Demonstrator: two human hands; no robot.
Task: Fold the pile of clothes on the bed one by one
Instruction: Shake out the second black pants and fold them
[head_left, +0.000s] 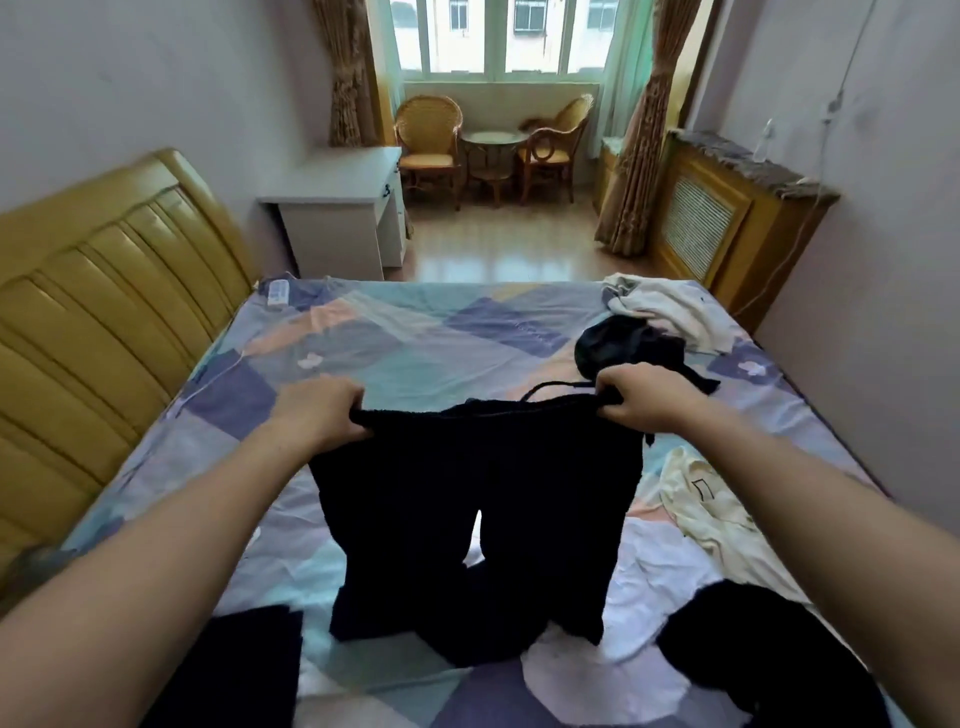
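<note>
The person stands at the near side of the bed (395, 332) with both arms stretched out over it, holding up a pair of black trousers (467, 519) by the waistband. The left hand (317, 410) has its fingers curled over the left end of the band, the cloth bunched under the knuckles and the thumb tucked below it. The right hand (644, 397) grips the right end the same way, fingers folded down over the edge with the fabric pinched between them and the thumb. The waistband runs nearly level between the two fists, and a thin drawstring (550, 387) loops up from it just beside the right hand. The two legs hang down toward the near edge, a narrow gap showing between them, and their lower ends crumple onto the patchwork sheet. To the far right of the bed lies a heap of clothes: a white garment (670, 306) with a dark garment (623, 348) in front of it, just beyond the right hand. A cream shirt (711, 504) lies near the right forearm, with another black piece (753, 649) nearer still, and a dark piece (244, 670) lies at the near left. A padded yellow headboard (104, 291) runs along the left side.
</note>
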